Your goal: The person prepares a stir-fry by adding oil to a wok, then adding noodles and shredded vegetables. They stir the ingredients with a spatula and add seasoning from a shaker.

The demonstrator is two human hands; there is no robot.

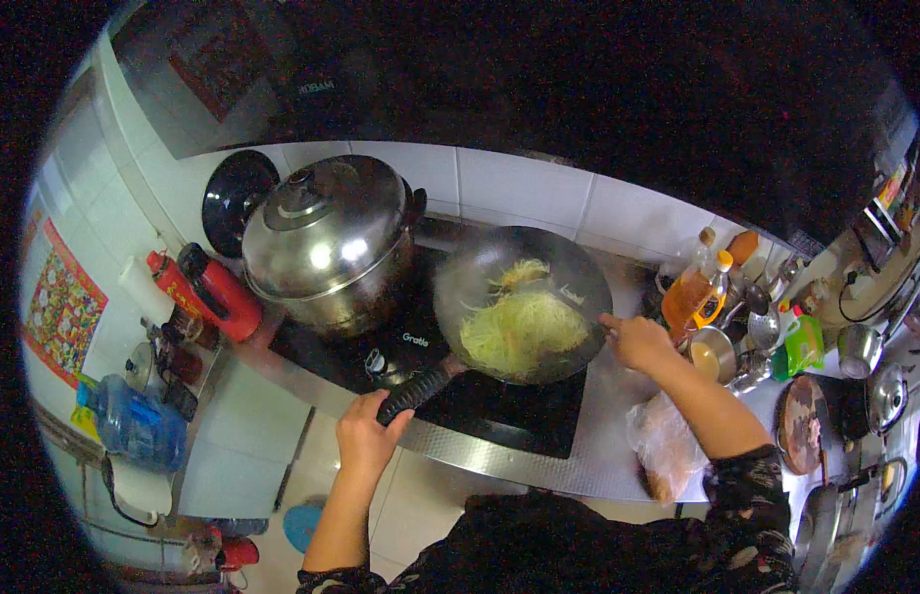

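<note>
My left hand (372, 431) is closed around the black ribbed handle (414, 395) of a dark wok (471, 286), which sits over the right side of the black gas hob. In the wok lies a mound of pale green shredded vegetable (519, 334), with a smaller clump of shreds (525, 276) above it. At the wok's right rim, my right hand (638, 343) grips something thin. What it holds is mostly hidden, perhaps a utensil's handle.
A large lidded steel pot (326, 252) stands on the hob, left of the wok. Oil bottles (686, 301), a small steel pan (711, 356) and a plastic bag (667, 438) are at the right. Farther right lies a round cutting board (801, 427). A range hood overhangs the hob.
</note>
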